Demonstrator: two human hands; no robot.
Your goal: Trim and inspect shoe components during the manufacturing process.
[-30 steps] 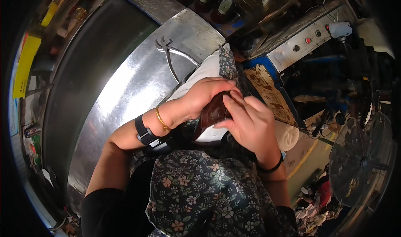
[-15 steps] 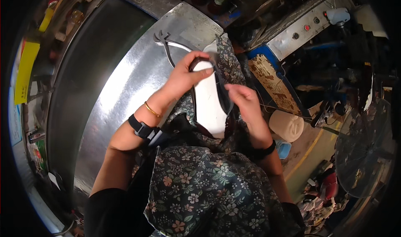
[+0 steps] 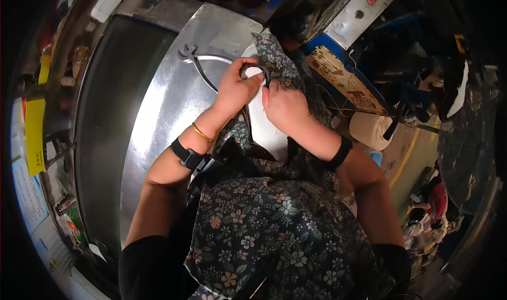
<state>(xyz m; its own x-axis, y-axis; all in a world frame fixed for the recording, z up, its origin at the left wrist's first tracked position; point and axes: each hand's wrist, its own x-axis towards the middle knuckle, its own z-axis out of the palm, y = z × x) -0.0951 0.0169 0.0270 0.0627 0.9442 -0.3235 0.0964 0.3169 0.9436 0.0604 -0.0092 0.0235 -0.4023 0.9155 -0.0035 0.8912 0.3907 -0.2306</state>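
A shoe-shaped form with a white sole face [image 3: 266,128] turned up rests on my lap, over the floral cloth. Dark upper material [image 3: 247,121] wraps around its edge. My left hand [image 3: 236,91] is closed around its far end, the thumb pressing on the white face. Close beside that thumb, my right hand [image 3: 285,107] is closed in a pinch at the dark edge; its fingertips are partly hidden. Metal pincers [image 3: 198,65] lie on the shiny metal table, just beyond my left hand.
The metal table [image 3: 163,94] stands at my left, alongside a dark belt-like surface [image 3: 113,115]. At the right are a machine panel with buttons [image 3: 362,9], a beige cylindrical container [image 3: 368,131] and a round fan guard [image 3: 467,157]. Floral cloth [image 3: 280,62] covers the support ahead.
My right hand has moved up and left along the dark edge, close to my left hand. My left hand still grips the far end. The whole view has shifted slightly.
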